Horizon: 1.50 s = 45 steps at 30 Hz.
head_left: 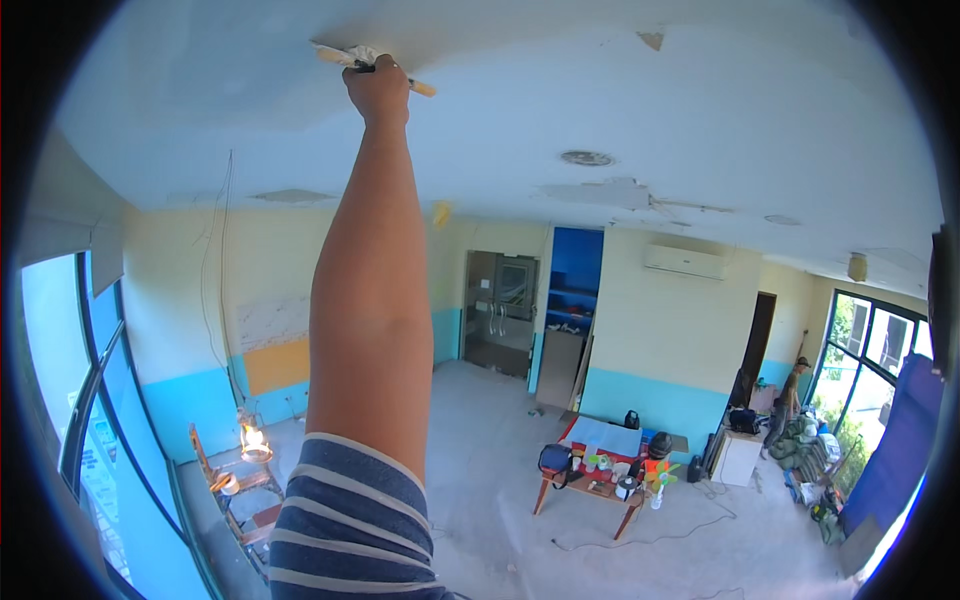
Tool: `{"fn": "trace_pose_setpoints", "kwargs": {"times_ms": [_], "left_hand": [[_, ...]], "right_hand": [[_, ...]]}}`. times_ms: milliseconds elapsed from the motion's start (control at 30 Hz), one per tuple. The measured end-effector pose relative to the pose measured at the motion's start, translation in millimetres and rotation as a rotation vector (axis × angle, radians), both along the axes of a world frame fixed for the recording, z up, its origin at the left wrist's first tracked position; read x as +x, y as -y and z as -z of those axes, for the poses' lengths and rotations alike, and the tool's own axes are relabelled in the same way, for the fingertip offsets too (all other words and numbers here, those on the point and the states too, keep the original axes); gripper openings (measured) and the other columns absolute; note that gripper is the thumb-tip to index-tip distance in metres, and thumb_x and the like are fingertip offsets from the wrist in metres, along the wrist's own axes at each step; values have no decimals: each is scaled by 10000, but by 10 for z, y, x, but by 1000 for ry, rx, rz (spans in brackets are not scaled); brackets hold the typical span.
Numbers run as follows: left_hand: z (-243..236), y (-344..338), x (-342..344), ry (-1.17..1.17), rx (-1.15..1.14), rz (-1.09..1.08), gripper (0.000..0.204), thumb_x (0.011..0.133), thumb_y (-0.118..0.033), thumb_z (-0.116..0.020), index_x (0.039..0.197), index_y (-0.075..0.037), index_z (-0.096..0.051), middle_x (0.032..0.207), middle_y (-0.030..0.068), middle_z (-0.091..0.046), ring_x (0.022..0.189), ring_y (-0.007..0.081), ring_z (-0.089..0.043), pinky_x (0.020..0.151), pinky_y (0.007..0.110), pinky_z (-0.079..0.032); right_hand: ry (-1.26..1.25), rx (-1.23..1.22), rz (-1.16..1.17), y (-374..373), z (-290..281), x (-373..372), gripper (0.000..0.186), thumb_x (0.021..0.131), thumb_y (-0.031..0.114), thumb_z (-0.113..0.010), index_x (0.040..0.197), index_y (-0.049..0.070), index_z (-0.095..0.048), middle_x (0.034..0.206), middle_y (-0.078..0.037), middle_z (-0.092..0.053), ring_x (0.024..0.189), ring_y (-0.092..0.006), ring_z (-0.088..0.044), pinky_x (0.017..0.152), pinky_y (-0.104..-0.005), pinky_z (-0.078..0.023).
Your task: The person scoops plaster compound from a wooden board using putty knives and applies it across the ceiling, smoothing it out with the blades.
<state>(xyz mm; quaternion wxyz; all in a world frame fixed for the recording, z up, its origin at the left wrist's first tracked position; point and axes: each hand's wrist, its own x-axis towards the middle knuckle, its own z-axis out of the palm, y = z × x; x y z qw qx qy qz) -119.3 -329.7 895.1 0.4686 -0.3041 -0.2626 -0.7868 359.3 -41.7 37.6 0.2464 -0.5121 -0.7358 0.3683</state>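
Raised at the full stretch of a bare arm in a striped sleeve, my left hand [380, 95] is up at the white ceiling [480, 110]. Its fingers are closed round a putty knife [335, 55] whose pale, long edge lies against or very close to the ceiling. A whitish lump of putty [365, 54] sits by the fingers, and a yellowish wooden end [423, 89] sticks out on the right of the hand. How the fingers wrap the tool is partly hidden. My right hand is out of the picture.
Below stands a table [590, 487] with bottles, cups and bags. A lit lamp [255, 440] is by a wooden frame [235, 500] at left. Ceiling holes [587, 158], hanging wires [225, 250] and a floor cable [650, 535] show. Another person [790, 395] stands far right near sacks [805, 450].
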Motion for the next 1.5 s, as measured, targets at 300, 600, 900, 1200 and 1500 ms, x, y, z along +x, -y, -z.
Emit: {"fn": "trace_pose_setpoints", "kwargs": {"times_ms": [300,600,900,1200,1500], "left_hand": [[-193,-598,957,-102,148,3,581,809,-101,-641,1203,110,-270,1173,244,-405,1023,337,-566,876,389,-511],[-284,-2148,2563,66,70,-182,659,720,-148,-709,1181,129,-328,1187,301,-373,1086,454,-447,936,540,-435],[159,-2781,3416,-422,-11,-56,571,741,-95,-676,1165,90,-341,1137,288,-425,1056,458,-487,893,544,-446],[712,-1713,1288,-214,-99,-264,308,859,-119,-536,1102,59,-474,916,251,-622,829,413,-621,731,459,-514],[578,127,-501,132,18,-335,386,838,-132,-532,1168,57,-464,944,217,-655,866,343,-667,754,428,-533]], "right_hand": [[-86,70,-53,-175,-202,27,327,940,185,-508,1187,-27,-541,993,-206,-614,910,-352,-589,813,-426,-479],[-103,82,31,-270,-142,522,340,944,191,-501,1203,-27,-532,1014,-212,-612,927,-354,-589,821,-423,-478],[-91,104,36,-386,-134,736,353,949,198,-495,1219,-27,-522,1034,-217,-609,943,-356,-589,830,-420,-477],[-132,148,-68,-451,-379,217,366,953,205,-488,1235,-27,-513,1054,-223,-607,960,-358,-588,839,-417,-475],[-178,170,-196,-264,-725,-693,379,957,211,-481,1251,-27,-503,1074,-229,-605,977,-361,-588,848,-415,-474]]}}
